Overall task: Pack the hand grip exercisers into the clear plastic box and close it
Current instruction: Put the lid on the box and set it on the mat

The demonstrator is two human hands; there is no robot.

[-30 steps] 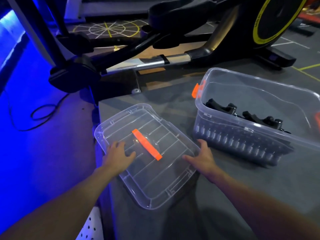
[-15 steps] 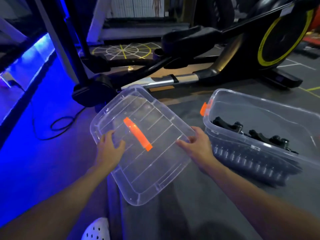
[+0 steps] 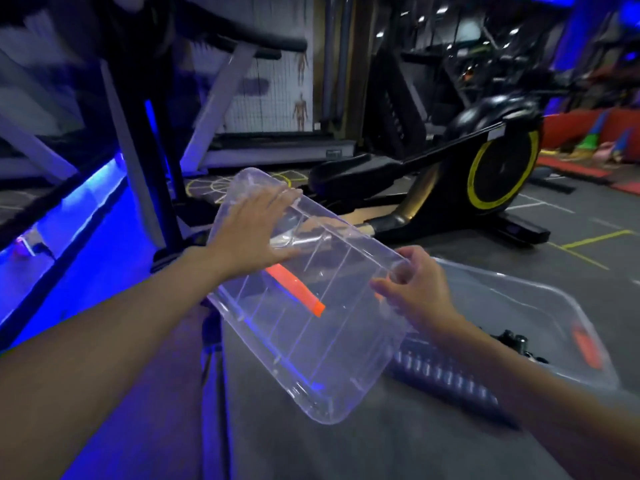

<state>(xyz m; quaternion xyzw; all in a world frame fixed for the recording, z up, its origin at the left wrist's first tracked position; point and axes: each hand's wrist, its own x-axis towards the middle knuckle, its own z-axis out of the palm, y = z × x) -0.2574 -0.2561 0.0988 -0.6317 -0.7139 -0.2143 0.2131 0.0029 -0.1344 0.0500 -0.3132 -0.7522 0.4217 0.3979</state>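
Closing step: the lid [image 3: 311,341], tilted above the desk [image 3: 346,452], braced by the flat-fingered left hand [image 3: 254,230] and pinched by the right hand [image 3: 420,292], probably next needs levelling onto the clear plastic box [image 3: 554,299] holding the hand grip exercisers [image 3: 512,341].

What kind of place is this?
Most likely a gym: an elliptical trainer with a yellow-rimmed flywheel, a treadmill behind it, and a dark floor marked with yellow lines.

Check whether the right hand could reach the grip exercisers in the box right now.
Probably not yet: the right hand pinches the lid's edge. The box beside it is open, so the grip exercisers look reachable once it lets go.
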